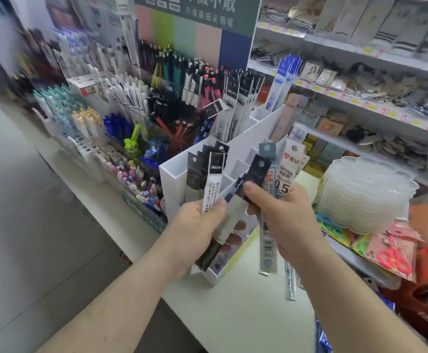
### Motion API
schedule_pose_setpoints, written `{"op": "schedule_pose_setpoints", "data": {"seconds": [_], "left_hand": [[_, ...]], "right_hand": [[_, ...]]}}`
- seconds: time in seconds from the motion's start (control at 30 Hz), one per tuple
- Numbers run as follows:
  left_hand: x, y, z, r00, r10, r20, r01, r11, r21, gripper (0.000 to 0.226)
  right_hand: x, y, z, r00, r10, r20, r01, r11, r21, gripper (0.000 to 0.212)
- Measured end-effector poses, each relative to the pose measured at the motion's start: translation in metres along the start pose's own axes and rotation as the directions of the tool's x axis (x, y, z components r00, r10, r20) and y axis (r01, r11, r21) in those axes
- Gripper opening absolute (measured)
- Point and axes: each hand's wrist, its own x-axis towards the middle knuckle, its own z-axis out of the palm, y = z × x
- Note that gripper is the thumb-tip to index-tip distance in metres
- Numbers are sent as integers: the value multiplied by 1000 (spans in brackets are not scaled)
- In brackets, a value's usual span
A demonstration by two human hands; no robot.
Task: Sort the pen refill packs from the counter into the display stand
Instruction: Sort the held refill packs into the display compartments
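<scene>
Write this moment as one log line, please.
left hand: grips black-topped refill packs | right hand: grips mixed refill packs | white compartment display stand: partly filled

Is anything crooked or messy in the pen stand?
Yes. One black-topped refill pack sticks out sideways over the pens, while the other packs in the white display stand stand upright. One more pack lies on the counter, not sorted yet.

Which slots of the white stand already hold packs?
Partly filled: black packs stand in the white stand's back-left slots; several front slots look empty.
</scene>
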Motion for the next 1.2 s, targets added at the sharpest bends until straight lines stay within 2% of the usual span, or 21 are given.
{"op": "schedule_pose_setpoints", "data": {"seconds": [0.07,0.17,0.27,0.33,0.43,0.53,0.67,0.73,0.87,0.9,0.97,1.07,1.13,1.2], "left_hand": [[-2,2,-13,987,55,-151,-51,998,35,35],[-6,5,-37,917,106,-385,-111,994,9,36],[-12,11,-55,883,107,-458,-167,982,-92,48],[-15,14,-64,881,120,-457,-207,967,-146,49],[-17,17,-69,884,138,-447,-226,962,-150,33],[-20,21,-69,902,165,-400,-247,956,-161,27],[-21,26,-68,912,239,-333,-303,940,-156,24],[-21,30,-67,910,266,-319,-327,932,-156,25],[-18,45,-58,909,331,-254,-366,925,-102,25],[-16,48,-56,907,353,-228,-374,926,-56,25],[-11,53,-51,911,381,-160,-376,924,66,23],[-3,60,-43,918,393,-49,-380,908,175,20],[6,65,-42,904,421,-72,-394,887,240,17],[15,72,-44,872,461,-165,-398,864,307,15]], "right_hand": [[6,-7,4,995,-91,-48,90,996,-19,10],[14,-20,9,964,-246,-104,243,969,-42,7],[20,-24,19,938,-336,-89,321,936,-144,8],[25,-18,28,908,-417,-53,389,882,-267,21],[32,-3,40,860,-509,19,472,782,-408,36],[34,12,51,850,-513,116,503,728,-466,31],[38,35,53,858,-448,252,509,669,-542,36],[37,32,50,899,-374,227,436,726,-531,39],[30,-8,44,951,-309,31,307,920,-245,23],[29,-18,44,951,-307,28,307,934,-185,20],[29,-32,45,943,-313,113,325,940,-106,21],[31,-38,44,946,-277,168,294,953,-79,28],[35,-42,37,954,-263,143,276,958,-80,34],[42,-51,23,959,-277,56,280,958,-65,32]]}}
